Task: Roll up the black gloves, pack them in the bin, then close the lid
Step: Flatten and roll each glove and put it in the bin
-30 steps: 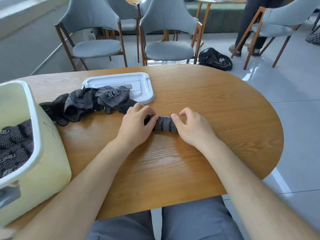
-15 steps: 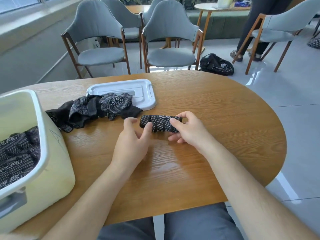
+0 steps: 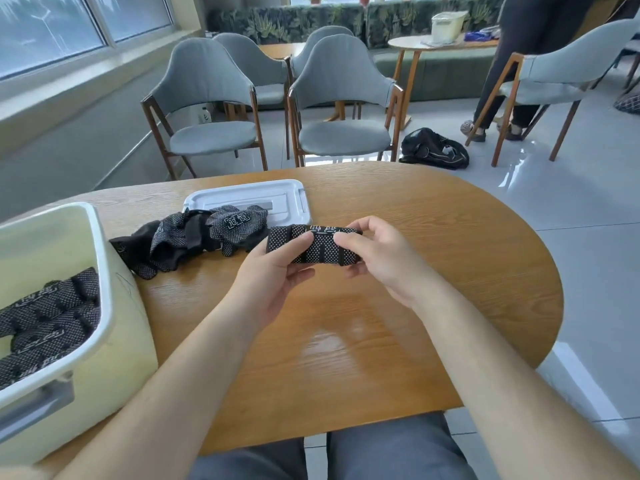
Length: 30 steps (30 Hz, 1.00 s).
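A rolled glove [image 3: 313, 247] is gripped above the worktop [image 3: 433, 258], pinched at each end by closed fingers of the left hand [image 3: 273, 271] and right hand [image 3: 384, 258], right of the bin [image 3: 104, 271].

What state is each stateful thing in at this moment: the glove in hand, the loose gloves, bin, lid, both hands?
Rolled glove: rolled, held off the table.
Loose gloves: unrolled, heaped on the table.
Bin: open, with rolled gloves inside.
Lid: off, flat on the table.
Left hand: gripping the roll.
Right hand: gripping the roll.
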Motion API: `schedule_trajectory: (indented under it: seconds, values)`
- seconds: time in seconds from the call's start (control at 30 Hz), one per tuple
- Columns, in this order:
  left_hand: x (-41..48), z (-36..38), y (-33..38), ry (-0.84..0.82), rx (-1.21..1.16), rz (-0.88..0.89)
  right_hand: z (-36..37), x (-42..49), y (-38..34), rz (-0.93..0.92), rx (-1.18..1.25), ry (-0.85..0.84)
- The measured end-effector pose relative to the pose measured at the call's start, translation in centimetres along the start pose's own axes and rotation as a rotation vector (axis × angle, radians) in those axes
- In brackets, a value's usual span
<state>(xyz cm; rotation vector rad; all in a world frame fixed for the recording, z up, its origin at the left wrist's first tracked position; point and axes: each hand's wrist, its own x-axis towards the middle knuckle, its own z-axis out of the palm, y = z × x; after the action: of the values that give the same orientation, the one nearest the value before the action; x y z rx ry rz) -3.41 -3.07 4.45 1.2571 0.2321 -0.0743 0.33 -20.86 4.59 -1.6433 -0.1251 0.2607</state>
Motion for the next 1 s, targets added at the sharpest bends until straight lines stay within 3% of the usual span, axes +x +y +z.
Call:
schedule_trajectory:
  seconds: [0.27,0.4,0.63,0.9,1.0]
  values:
    - [-3.6,-2.1,6.4,0.009,0.197,0.118,1.7,-0.1,-3.9,-0.124,0.025,-0.151]
    - [-5.9,-4.0,10.0,-0.013,0.132,0.107,4.3,0.2,-6.6,-0.182,0.048,-0.218]
    - [-9.2,-10.8,14.1,0.131,0.383,0.227,11.5,1.1,-10.1,-0.15,0.08,-0.425]
    - [-11.9,-20.6,17.9,0.203,0.567,0.152,22.1,2.7,-13.8,-0.144,-0.221,-0.717]
    - [-12.0,-23.6,18.4,0.26,0.615,0.096,26.3,3.2,-14.5,-0.165,-0.396,-0.738]
